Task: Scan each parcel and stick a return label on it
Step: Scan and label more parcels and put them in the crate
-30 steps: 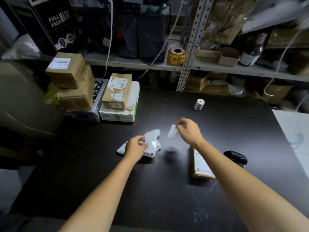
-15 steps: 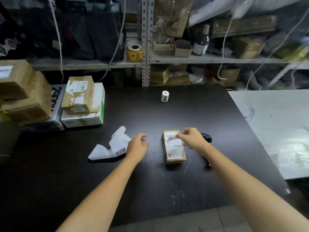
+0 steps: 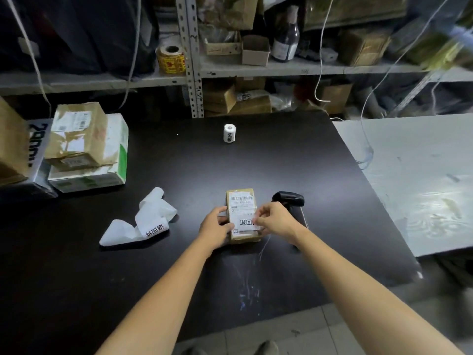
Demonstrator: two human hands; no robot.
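We see the small brown parcel [image 3: 242,201] lying flat on the black table [image 3: 294,162], directly between the two hands. The left hand [image 3: 215,226] grips its left edge with curled fingers, and the right hand [image 3: 275,220] pinches the right end of the white return label [image 3: 245,222] against the parcel's near half. We read the parcel's long axis as running straight away from us, toward the label roll [image 3: 229,133], while the label lies crosswise on it with its print upright to us. The scanner [image 3: 289,199] rests just right of the parcel, behind the right hand, and the backing strip [image 3: 143,221] lies well off to the left.
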